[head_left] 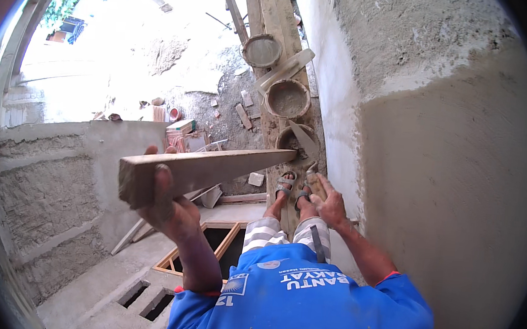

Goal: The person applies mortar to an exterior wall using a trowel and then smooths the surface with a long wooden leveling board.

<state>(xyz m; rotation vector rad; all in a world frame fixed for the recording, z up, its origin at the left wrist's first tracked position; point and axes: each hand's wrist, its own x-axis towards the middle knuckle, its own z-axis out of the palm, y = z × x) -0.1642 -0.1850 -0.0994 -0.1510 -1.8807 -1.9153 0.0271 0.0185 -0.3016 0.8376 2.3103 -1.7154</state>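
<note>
1. Nearest the camera, a person in a blue shirt (302, 303) and striped trousers (268, 233) looks down at their own body from a plank scaffold (279, 17) set high against a wall.

2. The left hand (164, 203) is raised at left, its grip wrapped around the near end of a long wooden straightedge (204, 171): fingers curl over the top edge and the palm supports the underside.

3. The straightedge runs from that hand toward the right and far, its tapered tip ending just beside the nearest mortar pan (298, 140) on the scaffold.

4. The right hand (328, 203) hangs low at right, near the knee and close to the plastered wall (454, 179); its fingers are loosely spread and mortar-smeared, holding nothing that can be made out.

5. Two sandalled feet (294, 188) stand on the scaffold plank just beyond the hands.

6. Farther along the plank sit three round pans in a row: the nearest with a trowel (307, 142) resting in it, a middle pan (287, 98) filled with grey mortar, and a far pan (262, 50).

7. The wall at right shows smooth wet plaster below and rougher grey coating above.

8. Far below at left lie a low block wall (51, 191), an orange wooden frame (220, 247) around a floor opening, and stacked bricks (182, 130) in rubble.
</note>
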